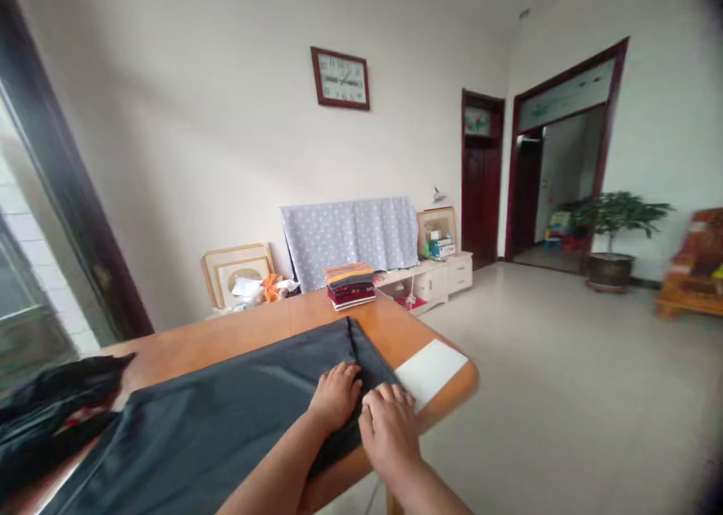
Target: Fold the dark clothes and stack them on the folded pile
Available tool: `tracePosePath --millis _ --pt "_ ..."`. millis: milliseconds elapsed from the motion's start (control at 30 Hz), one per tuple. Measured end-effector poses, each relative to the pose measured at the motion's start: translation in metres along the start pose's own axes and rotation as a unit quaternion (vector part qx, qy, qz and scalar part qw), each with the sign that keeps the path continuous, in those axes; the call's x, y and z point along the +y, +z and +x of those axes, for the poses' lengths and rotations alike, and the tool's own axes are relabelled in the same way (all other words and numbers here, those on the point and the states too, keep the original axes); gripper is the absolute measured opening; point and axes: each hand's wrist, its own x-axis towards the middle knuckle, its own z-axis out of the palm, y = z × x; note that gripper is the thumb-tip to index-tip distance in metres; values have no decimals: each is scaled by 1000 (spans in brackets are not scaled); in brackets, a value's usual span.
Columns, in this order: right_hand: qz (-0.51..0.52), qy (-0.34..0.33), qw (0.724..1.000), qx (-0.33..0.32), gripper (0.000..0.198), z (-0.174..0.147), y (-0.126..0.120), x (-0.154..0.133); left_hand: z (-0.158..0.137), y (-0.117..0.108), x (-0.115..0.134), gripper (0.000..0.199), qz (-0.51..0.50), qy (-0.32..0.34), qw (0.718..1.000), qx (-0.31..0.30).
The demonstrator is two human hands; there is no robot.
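Observation:
A dark grey garment (pixel 226 406), whose exact kind I cannot make out, lies spread along the wooden table (pixel 384 319). A seam or folded edge crosses it near its right end. My left hand (pixel 337 396) rests on the garment beside that line, fingers bent and closed on the fabric. Just to the right, my right hand (pixel 389 428) is curled over the garment's near right part, with its fingertips closed on the cloth. A white sheet (pixel 432 372) lies at the table's right corner, partly behind the right hand.
Folded clothes (pixel 350 285) are stacked at the table's far edge. Another dark crumpled garment (pixel 62 402) lies at the left. Beyond stand a low white cabinet (pixel 432 283), a dotted cloth cover (pixel 350 233), picture frames (pixel 237 270) and a potted plant (pixel 610 266).

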Motion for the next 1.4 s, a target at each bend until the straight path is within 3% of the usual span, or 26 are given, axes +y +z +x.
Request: tracePosePath --millis 133,233,333,533,767,967,1200,1300,1400 --pt "-3 -21 1000 4 16 -2 1 1 9 -5 -6 37 -114 -28 993 -5" --pt "-19 -12 1000 1 17 -3 8 4 7 -12 -12 36 -199 -67 977 30" --pt "-22 -9 1000 7 15 -2 16 6 -7 -24 -20 36 -214 -96 970 70" --pt "-50 -24 998 0 15 -2 21 7 -68 -67 -51 35 -141 -126 976 104" --pt "-92 -34 995 -14 17 -6 30 15 -174 -117 -104 45 -19 -221 970 104" --pt "-108 -64 991 -36 23 -6 44 34 -244 -158 -106 55 98 -302 945 77" --pt "-96 -54 989 -104 29 8 63 69 -279 -159 -98 65 144 -349 924 65" --pt "-112 -50 989 -83 34 17 66 68 -280 -156 -95 66 142 -357 921 69" --pt "-78 -117 989 -47 43 23 69 52 -280 -157 -92 67 132 -360 921 69"
